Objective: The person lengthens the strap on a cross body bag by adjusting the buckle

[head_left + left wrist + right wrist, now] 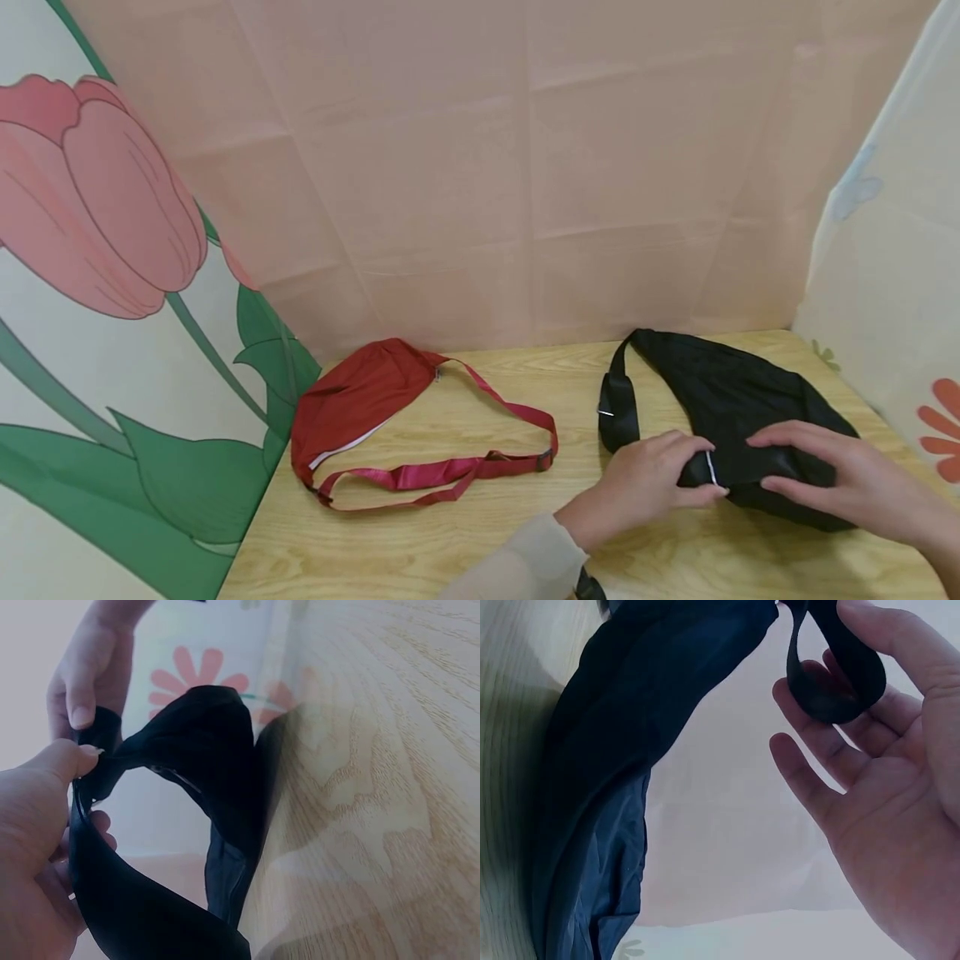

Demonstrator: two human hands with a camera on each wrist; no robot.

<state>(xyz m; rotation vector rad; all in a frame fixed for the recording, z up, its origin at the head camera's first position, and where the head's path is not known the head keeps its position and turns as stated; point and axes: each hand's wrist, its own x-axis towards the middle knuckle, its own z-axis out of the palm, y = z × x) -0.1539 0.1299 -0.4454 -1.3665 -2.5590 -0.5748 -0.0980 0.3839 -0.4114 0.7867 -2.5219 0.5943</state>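
Note:
A black waist bag (738, 371) lies at the right of the table, its strap (619, 421) looping off the left end. My left hand (651, 482) pinches this strap between thumb and fingers, beside a thin silvery slider bar (712, 468). Just to the right, my right hand (870, 482) holds a folded-over loop of the same strap, with the thumb on one side and the fingers behind. That strap loop (832, 701) shows close up in the right wrist view. Seen from the left wrist, the held strap (135, 907) arcs above the wood.
On the left of the wooden table (570, 533) lies a red waist bag (367, 392) with its red strap (435, 477) spread toward the middle. A pinkish sheet (525, 167) hangs behind. Flower-printed panels (112, 358) stand at both sides.

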